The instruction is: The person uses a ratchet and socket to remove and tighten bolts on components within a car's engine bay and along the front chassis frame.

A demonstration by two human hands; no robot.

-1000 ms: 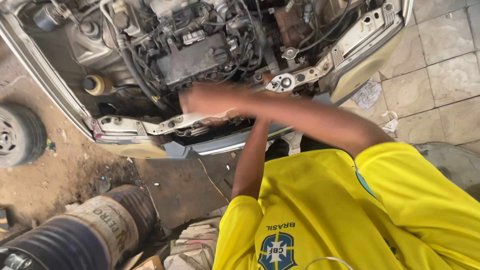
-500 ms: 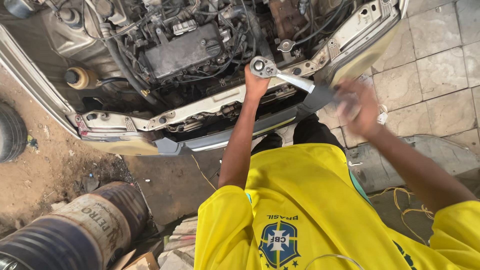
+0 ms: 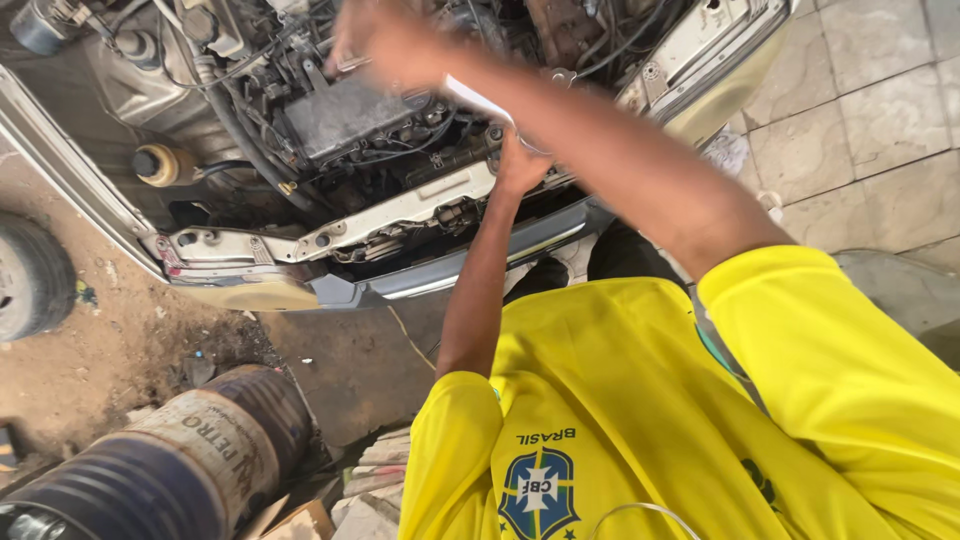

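At the far left a tyre (image 3: 25, 280) lies on bare dirt, and a dark drum (image 3: 170, 460) lies on its side just below it; the ground there is dusty earth strewn with scraps. Next comes the open engine bay (image 3: 340, 120), crowded with hoses and wiring, with a pale front crossmember (image 3: 400, 212) along its near edge. The right hand (image 3: 390, 40) reaches across over the engine, too blurred to tell whether it grips anything; the left hand (image 3: 520, 165) is clenched at the crossmember around what looks like a wrench (image 3: 475, 100), whose pale handle runs up under the right forearm. With the arms crossed, the tool could slip off its fastener and drive the knuckles into sharp metal, or snag a hose; the handle has little room to swing. To the right the floor turns to worn grey tiles (image 3: 880, 120).
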